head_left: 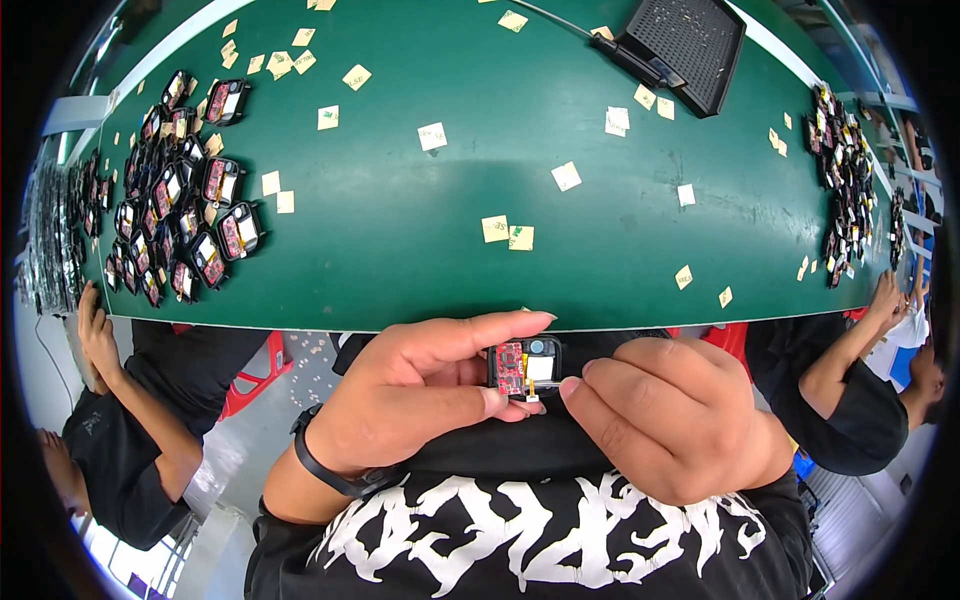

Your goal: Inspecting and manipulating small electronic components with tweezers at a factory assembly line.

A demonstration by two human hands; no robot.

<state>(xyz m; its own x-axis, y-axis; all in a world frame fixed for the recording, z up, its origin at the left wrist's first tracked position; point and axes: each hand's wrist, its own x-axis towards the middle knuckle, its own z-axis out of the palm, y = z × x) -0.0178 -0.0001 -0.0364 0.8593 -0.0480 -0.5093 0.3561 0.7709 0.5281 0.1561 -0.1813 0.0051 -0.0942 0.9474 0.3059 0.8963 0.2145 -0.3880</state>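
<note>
My left hand (pixel 395 385) grips a small black plastic housing (pixel 557 352) in front of my chest, thumb along its lower edge and fingers around its far side. Inside the housing sit a red circuit board (pixel 510 368) and a white rectangular block (pixel 541 369). A round grey part (pixel 537 347) lies above the block. A yellow strip runs down to a small white connector (pixel 532 398) at the lower edge. My right hand (pixel 675 420) is closed in a pinch beside the connector. A thin pale tip shows at its fingertips; what it belongs to is hidden.
A green table (pixel 380 250) stretches beyond my hands, with paper notes (pixel 432 136) scattered over it. Similar housings are heaped at the left (pixel 165 195) and right (pixel 845 190). A black perforated tray (pixel 685 45) lies at the far right. Co-workers sit on both sides.
</note>
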